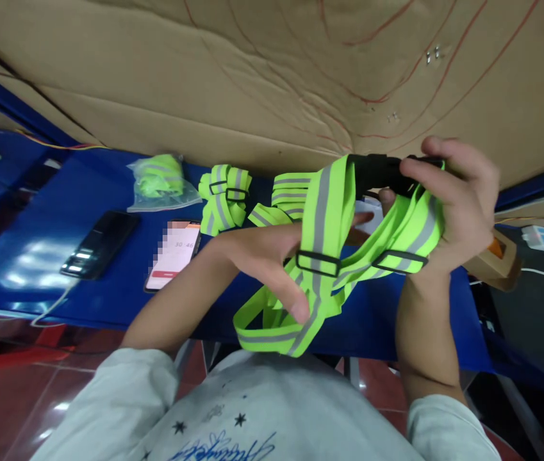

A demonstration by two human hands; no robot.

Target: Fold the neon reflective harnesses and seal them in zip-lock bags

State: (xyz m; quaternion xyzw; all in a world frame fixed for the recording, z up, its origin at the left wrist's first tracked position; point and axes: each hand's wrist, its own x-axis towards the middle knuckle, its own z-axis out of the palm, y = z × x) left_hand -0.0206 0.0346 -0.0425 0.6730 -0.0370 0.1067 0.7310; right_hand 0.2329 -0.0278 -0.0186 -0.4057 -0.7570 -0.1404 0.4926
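Head view, and on the left we have the blue worktop (16, 246), carrying a dark phone (101, 246) out at nine o'clock, lying at a slant, a white cable (55, 304) at its lower end. Up at ten o'clock, a bagged bundle (161, 176), bright yellow-green through the clear plastic! Just below it, between eight and nine, a lit phone (175, 256), the left forearm crossing close by its lower right side. Nearer the middle at ten o'clock sits a folded strap bundle (221, 208), two black sliders on show. Now the left hand (266, 256), close to centre: thumb spread well away from the fingers, which run behind the webbing; whether they press on it, I can't tell. Beyond, towards one o'clock, more folded straps (293, 182), partly covered. And here's the main piece, the reflective strap harness (320, 224), raised in front of the worktop just off centre towards three o'clock, loops drooping to six, two black sliders facing us! At its upper right, the right hand (466, 205) at three o'clock, pinching the harness by its black part between thumb and fingers. Past that wrist, an open cardboard box (500, 262), and at the far three o'clock edge, a white adapter (543, 238).
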